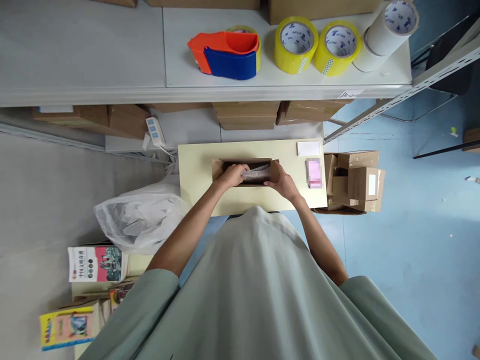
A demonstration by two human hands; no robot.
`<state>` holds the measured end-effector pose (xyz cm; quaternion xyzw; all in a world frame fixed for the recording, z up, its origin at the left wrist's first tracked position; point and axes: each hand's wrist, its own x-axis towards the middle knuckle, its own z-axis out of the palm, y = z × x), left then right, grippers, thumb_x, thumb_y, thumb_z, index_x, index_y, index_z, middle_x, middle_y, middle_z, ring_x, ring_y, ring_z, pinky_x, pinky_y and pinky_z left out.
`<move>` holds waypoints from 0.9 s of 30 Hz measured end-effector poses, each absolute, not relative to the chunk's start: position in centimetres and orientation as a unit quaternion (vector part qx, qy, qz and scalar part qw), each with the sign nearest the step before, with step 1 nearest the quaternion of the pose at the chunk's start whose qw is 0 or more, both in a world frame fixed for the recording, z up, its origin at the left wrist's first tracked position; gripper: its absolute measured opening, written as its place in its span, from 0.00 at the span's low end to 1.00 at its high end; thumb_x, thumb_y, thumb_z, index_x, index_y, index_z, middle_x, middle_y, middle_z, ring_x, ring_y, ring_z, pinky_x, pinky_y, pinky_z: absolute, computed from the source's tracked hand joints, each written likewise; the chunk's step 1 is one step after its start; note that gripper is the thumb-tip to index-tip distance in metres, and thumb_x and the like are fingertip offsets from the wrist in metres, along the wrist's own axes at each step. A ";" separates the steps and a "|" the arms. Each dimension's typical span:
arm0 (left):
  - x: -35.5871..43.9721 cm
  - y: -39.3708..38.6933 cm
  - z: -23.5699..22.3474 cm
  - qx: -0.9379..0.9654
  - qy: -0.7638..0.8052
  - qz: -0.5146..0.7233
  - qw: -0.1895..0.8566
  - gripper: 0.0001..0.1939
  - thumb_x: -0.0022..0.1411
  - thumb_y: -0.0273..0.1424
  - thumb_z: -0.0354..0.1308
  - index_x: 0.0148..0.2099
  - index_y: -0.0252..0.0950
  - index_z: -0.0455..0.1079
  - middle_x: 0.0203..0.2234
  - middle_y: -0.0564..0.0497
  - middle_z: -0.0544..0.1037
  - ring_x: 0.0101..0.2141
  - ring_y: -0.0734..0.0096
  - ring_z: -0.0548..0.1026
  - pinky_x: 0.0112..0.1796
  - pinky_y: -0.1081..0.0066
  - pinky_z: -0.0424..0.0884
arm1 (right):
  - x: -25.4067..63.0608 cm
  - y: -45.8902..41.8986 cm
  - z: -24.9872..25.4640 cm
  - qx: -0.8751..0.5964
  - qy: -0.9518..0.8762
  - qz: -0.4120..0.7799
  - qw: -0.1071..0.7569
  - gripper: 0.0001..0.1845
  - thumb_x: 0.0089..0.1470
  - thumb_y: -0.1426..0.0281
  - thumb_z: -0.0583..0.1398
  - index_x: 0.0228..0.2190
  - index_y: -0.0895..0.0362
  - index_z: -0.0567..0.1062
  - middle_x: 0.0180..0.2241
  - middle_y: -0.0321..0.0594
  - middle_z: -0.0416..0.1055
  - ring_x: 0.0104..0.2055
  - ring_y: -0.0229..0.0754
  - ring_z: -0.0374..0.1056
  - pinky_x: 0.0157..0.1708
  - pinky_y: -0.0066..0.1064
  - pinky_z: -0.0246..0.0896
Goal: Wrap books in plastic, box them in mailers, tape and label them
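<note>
An open cardboard box (216, 170) lies on the cream tabletop (198, 175) in front of me. Inside it is a greyish, clear-wrapped packet (258, 174) whose contents I cannot make out. My left hand (233, 176) reaches in from the left, fingers closed on the packet's left end. At the box's right end is my right hand (283, 184), thumb on the near edge and fingers curled around the end wall. Part of the packet and the box floor are hidden by the hands and walls.
A shelf above holds an orange-blue tape dispenser (228, 55), yellow tape rolls (296, 45) and white rolls (392, 27). Cartons (362, 182) stand right of the table. To the left are a white plastic bag (138, 217), books (95, 264) and a power strip (155, 131).
</note>
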<state>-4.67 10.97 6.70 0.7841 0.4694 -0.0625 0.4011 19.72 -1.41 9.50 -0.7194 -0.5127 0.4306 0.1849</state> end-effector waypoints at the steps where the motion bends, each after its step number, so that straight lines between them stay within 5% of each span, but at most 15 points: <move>1: -4.8 10.6 7.0 0.788 0.474 -0.066 0.387 0.22 0.64 0.23 0.67 0.60 0.40 0.83 0.51 0.42 0.88 0.53 0.44 0.85 0.57 0.54 0.79 | 19.7 -1.5 9.6 -0.719 -0.516 0.427 0.187 0.56 0.58 0.62 0.74 0.79 0.51 0.58 0.69 0.52 0.75 0.69 0.66 0.74 0.66 0.57 0.73; 9: -9.3 5.8 10.1 0.770 0.578 0.082 0.260 0.21 0.69 0.30 0.69 0.62 0.40 0.76 0.60 0.36 0.80 0.63 0.37 0.76 0.65 0.43 0.71 | 19.7 -3.0 9.7 -0.703 -0.538 0.399 0.239 0.50 0.63 0.60 0.70 0.79 0.44 0.58 0.68 0.49 0.75 0.52 0.58 0.84 0.56 0.56 0.81; 14: -12.0 3.6 9.8 0.674 0.684 0.191 0.202 0.44 0.61 0.36 0.79 0.72 0.34 0.62 0.66 0.28 0.70 0.69 0.30 0.67 0.67 0.36 0.66 | 19.0 -3.3 9.6 -0.725 -0.510 0.365 0.285 0.44 0.64 0.51 0.68 0.74 0.50 0.64 0.62 0.52 0.78 0.49 0.57 0.83 0.52 0.57 0.83; 20: -11.4 3.0 8.9 0.672 0.656 0.218 0.267 0.32 0.63 0.27 0.73 0.66 0.39 0.67 0.58 0.37 0.76 0.61 0.43 0.75 0.65 0.45 0.72 | 18.0 -3.2 9.7 -0.743 -0.503 0.318 0.307 0.20 0.70 0.54 0.62 0.55 0.52 0.80 0.53 0.50 0.80 0.46 0.52 0.83 0.51 0.51 0.84; 27: -10.6 3.2 9.4 0.673 0.632 0.230 0.308 0.22 0.67 0.24 0.65 0.62 0.41 0.73 0.56 0.42 0.76 0.52 0.54 0.81 0.60 0.54 0.78 | 16.8 -2.5 9.4 -0.752 -0.497 0.293 0.317 0.19 0.73 0.57 0.57 0.52 0.53 0.83 0.52 0.48 0.80 0.44 0.48 0.83 0.51 0.46 0.85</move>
